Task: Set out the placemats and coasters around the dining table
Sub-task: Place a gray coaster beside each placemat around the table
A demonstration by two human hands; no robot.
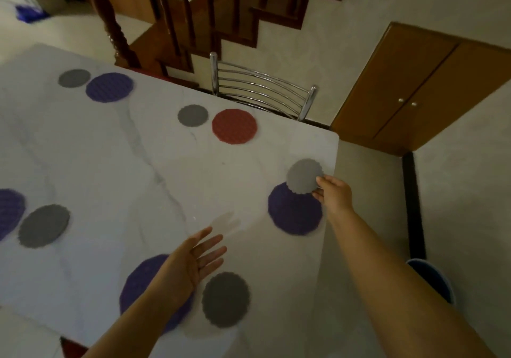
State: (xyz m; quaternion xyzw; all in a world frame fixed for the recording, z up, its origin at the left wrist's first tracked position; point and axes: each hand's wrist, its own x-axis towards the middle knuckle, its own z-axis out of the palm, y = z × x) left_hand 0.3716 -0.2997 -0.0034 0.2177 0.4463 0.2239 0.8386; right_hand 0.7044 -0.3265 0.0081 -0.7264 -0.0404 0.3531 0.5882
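1. Right hand (336,195) grip: thumb and fingertips pinched on the near-right edge of a grey coaster (304,176). The coaster is held flat and appears slightly raised, overlapping the far edge of a purple placemat (294,211) near the right-hand edge of the tabletop (138,164).
2. Left hand (193,263) grip: fully open, fingers spread, palm showing, holding nothing — it hovers over the tabletop between another purple placemat (143,280) and a dark grey coaster (225,298).
3. Handling, judged from looks: the coaster is thin and light with a scalloped rim and stays flat under an edge pinch, so it is probably stiff enough for one hand. An edge pinch is the right hold — there is no face to grab once it lies flat. It looks rubbery and is likely grippy rather than slippery. Not fragile.
4. Further out: a red placemat (234,126) paired with a grey coaster (192,115), and a purple placemat (109,87) with a grey coaster (74,78) at the far side. At the left, a grey coaster (44,225) lies next to a partly cropped purple placemat (9,211).
5. Judgement: nearly done — this coaster looks like the last unpaired piece. It should land beside its placemat, not on it.
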